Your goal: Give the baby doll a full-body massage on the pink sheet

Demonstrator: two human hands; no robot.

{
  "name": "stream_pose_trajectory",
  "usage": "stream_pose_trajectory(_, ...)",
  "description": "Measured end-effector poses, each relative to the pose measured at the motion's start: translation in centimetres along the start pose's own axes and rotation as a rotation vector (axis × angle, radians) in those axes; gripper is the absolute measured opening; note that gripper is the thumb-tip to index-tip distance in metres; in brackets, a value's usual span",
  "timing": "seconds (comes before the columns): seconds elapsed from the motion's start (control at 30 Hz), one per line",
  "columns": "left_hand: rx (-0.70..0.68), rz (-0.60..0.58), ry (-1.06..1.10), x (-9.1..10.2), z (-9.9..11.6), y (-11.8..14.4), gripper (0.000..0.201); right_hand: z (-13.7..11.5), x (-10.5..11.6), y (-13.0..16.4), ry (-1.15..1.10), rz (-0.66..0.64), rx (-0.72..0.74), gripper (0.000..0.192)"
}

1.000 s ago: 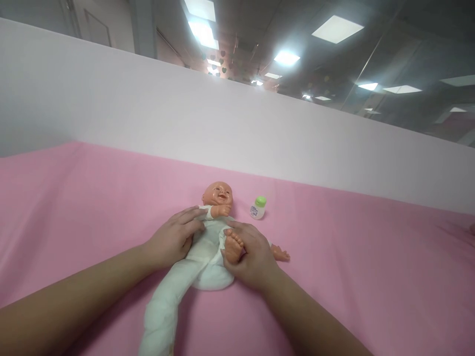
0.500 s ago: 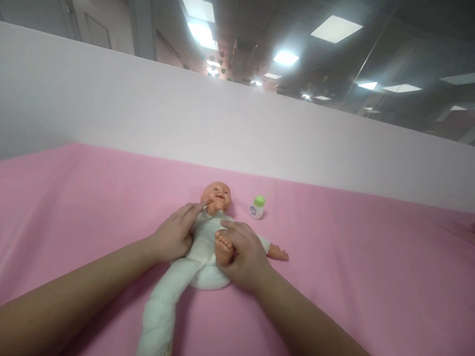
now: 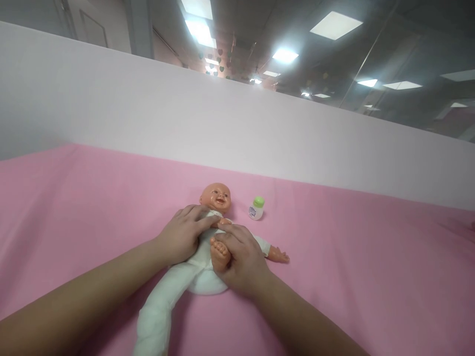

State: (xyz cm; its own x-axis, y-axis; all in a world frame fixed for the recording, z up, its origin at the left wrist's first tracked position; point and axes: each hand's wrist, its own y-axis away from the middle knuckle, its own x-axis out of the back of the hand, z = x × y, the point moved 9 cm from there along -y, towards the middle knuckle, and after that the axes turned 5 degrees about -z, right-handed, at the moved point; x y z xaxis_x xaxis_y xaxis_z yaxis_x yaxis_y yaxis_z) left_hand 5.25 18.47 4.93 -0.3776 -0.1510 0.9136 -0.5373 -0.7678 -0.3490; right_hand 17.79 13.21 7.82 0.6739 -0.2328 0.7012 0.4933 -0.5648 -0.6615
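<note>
A baby doll (image 3: pixel 202 249) with a soft white body lies on its back, its bald head (image 3: pixel 216 197) pointing away from me. My left hand (image 3: pixel 183 235) is closed around the doll's arm on the left, which is folded across the chest; the small plastic hand (image 3: pixel 221 222) shows past my thumb. My right hand (image 3: pixel 243 257) wraps the raised leg near the doll's bare foot (image 3: pixel 220 254), sole toward me. The fingers of both my hands come close together over the chest. The doll's other arm (image 3: pixel 277 254) stretches out to the right. Its other leg (image 3: pixel 158 309) extends toward me.
A small clear bottle (image 3: pixel 256 209) with a green cap stands right of the doll's head. Pink cloth (image 3: pixel 352 257) covers the surface, slightly creased. A white wall panel (image 3: pixel 237 128) rises behind it, with glass reflecting ceiling lights above.
My left hand has brought the doll's hand down from near its chin to the middle of the chest, beside the foot. My right hand and the foot have shifted slightly left.
</note>
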Motion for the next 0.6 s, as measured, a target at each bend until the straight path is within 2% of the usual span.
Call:
stream_pose_trajectory(0.07,-0.012,0.031,0.059,0.2,-0.4,0.2,0.062,0.0,0.0,0.3,-0.019,-0.019,0.016,0.021)
stream_pose_trajectory(0.13,0.025,0.084,0.149,0.4,-1.5,0.5,0.063,0.0,-0.1,0.6,-0.046,-0.062,0.032,0.033)
stream_pose_trajectory(0.23,0.189,0.188,0.352,0.6,-4.4,1.1,0.055,-0.7,0.2,1.1,-0.059,-0.104,0.07,0.062)
stream_pose_trajectory(0.3,0.339,0.266,0.554,0.3,-6.9,1.5,0.05,-2.0,0.9,1.2,-0.047,-0.07,0.127,0.069)
stream_pose_trajectory(0.37,0.523,0.378,0.825,-0.5,-9.8,2.2,0.049,-3.8,1.8,1.2,-0.049,-0.017,0.208,0.066)
stream_pose_trajectory(0.47,0.806,0.58,1.215,-2.4,-14.1,3.8,0.036,-6.5,2.0,1.6,-0.097,-0.009,0.313,0.047)
stream_pose_trajectory(0.53,0.918,0.656,1.308,-3.0,-16.2,4.4,0.025,-7.8,0.8,2.2,-0.14,-0.088,0.369,0.031)
stream_pose_trajectory(0.6,0.996,0.684,1.313,-3.3,-17.9,4.9,0.018,-9.0,-1.2,3.3,-0.167,-0.23,0.445,0.023)
